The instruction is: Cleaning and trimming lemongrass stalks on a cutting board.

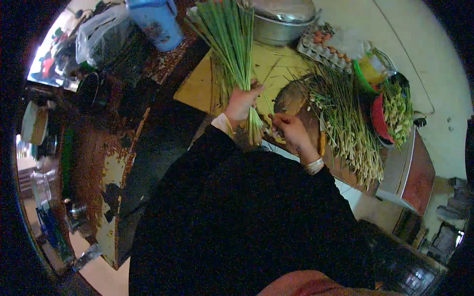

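Observation:
My left hand (242, 103) is closed around a thick bundle of long green stalks (237, 48), pale at their lower ends. Just right of that bundle's base, my right hand (290, 129) pinches a thin stalk (268, 103) between thumb and fingers. A large pile of similar stalks (344, 118) lies to the right, pale ends towards me. Between my right hand and this pile lies a knife with an orange handle (322, 143). Under the hands is a yellow sheet (196, 87), with a round wooden board (294, 96) beside it.
Behind the work stand a lidded metal pot (281, 31) and an egg tray (322, 51) holding several eggs. A red bowl (378, 118) and cut stalks (398, 111) are at the right. A blue plastic jug (157, 26) and a clear plastic bag (100, 33) stand at the upper left.

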Demonstrator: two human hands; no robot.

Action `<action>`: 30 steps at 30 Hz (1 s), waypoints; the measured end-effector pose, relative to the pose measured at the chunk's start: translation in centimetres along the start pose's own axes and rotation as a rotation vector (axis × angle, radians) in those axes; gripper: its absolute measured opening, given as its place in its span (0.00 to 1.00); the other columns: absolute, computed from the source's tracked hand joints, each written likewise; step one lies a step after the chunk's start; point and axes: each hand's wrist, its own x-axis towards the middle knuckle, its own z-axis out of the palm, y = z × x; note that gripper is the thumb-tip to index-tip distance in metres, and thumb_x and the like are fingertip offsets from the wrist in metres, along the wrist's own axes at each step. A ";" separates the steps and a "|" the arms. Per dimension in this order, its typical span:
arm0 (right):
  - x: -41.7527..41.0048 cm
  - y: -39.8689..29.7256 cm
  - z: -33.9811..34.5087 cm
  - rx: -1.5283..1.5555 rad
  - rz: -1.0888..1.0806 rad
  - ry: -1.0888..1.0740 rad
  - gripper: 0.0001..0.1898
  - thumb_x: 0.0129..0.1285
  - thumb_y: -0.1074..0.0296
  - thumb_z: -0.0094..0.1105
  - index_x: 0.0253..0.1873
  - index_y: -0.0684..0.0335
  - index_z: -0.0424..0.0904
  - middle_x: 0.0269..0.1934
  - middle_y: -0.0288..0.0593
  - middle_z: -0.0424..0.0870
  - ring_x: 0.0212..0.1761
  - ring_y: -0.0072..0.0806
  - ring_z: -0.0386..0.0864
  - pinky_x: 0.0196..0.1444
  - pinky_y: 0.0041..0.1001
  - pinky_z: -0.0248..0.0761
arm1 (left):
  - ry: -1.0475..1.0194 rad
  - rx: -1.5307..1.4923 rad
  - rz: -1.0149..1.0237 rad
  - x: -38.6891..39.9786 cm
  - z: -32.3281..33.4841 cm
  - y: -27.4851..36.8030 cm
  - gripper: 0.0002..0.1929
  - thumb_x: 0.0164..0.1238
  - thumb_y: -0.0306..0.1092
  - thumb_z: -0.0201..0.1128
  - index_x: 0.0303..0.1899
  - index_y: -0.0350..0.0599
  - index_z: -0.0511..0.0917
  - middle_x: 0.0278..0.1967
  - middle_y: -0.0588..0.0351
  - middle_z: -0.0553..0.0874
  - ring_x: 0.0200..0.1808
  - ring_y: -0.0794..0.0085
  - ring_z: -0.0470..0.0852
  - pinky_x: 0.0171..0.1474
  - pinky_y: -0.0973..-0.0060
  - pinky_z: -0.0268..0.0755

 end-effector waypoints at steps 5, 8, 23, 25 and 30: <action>-0.6 -3.1 -1.0 0.231 0.370 0.131 0.11 0.63 0.70 0.50 0.45 0.70 0.77 0.33 0.42 0.81 0.32 0.23 0.78 0.34 0.22 0.71 | -0.062 -0.028 -0.016 -0.7 1.9 0.5 0.10 0.56 0.33 0.64 0.36 0.41 0.75 0.20 0.65 0.73 0.17 0.84 0.66 0.18 0.81 0.58; -0.7 -1.5 -0.6 0.519 0.473 0.247 0.10 0.64 0.70 0.48 0.43 0.70 0.74 0.34 0.45 0.81 0.32 0.27 0.79 0.34 0.25 0.73 | -0.025 -0.042 0.006 -0.9 2.7 0.7 0.08 0.57 0.33 0.64 0.35 0.41 0.76 0.20 0.64 0.75 0.15 0.84 0.65 0.18 0.81 0.58; 1.6 -1.8 0.6 0.146 0.186 0.211 0.06 0.67 0.70 0.44 0.40 0.65 0.69 0.32 0.38 0.75 0.36 0.26 0.74 0.38 0.24 0.67 | 0.277 -0.208 0.211 -1.2 -1.1 0.4 0.07 0.57 0.31 0.63 0.33 0.44 0.74 0.27 0.60 0.80 0.19 0.78 0.72 0.16 0.79 0.62; 1.8 -0.4 0.9 -0.024 0.072 0.133 0.05 0.65 0.72 0.44 0.41 0.65 0.69 0.33 0.39 0.75 0.38 0.26 0.72 0.40 0.24 0.66 | 0.305 -0.243 0.139 -0.2 -4.1 0.5 0.08 0.57 0.33 0.64 0.33 0.44 0.73 0.25 0.60 0.79 0.18 0.77 0.72 0.17 0.79 0.64; 1.3 2.0 -5.6 -0.257 0.073 0.433 0.08 0.53 0.75 0.49 0.40 0.67 0.71 0.35 0.49 0.76 0.37 0.39 0.73 0.40 0.31 0.67 | 0.553 -0.417 0.303 -2.4 -13.1 3.8 0.07 0.61 0.36 0.61 0.32 0.45 0.72 0.24 0.57 0.78 0.17 0.76 0.71 0.20 0.79 0.67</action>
